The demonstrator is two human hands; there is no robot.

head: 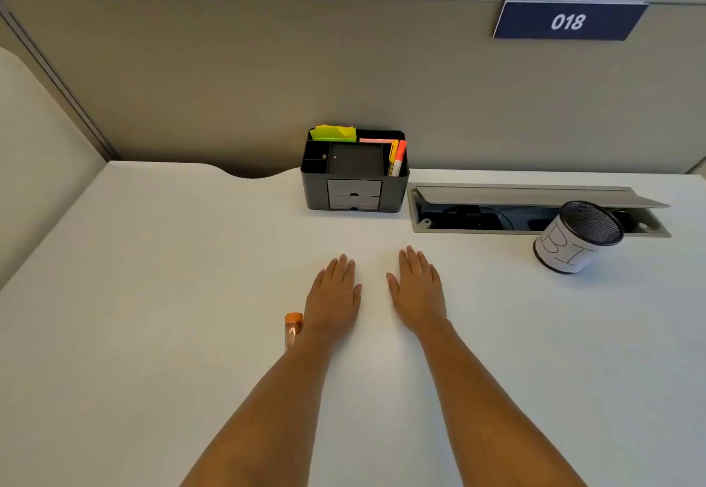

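Resting palm-down on the white desk [153, 257], the left hand [334, 295] and right hand [418, 292] lie flat, fingers straight, near each other and holding nothing. A short glossy orange tube [293, 330] lies just beside the left wrist, partly hidden by it.

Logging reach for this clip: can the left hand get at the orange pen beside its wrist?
Probably yes: the left hand lies flat and empty, the orange pen just beside its wrist, nothing between.
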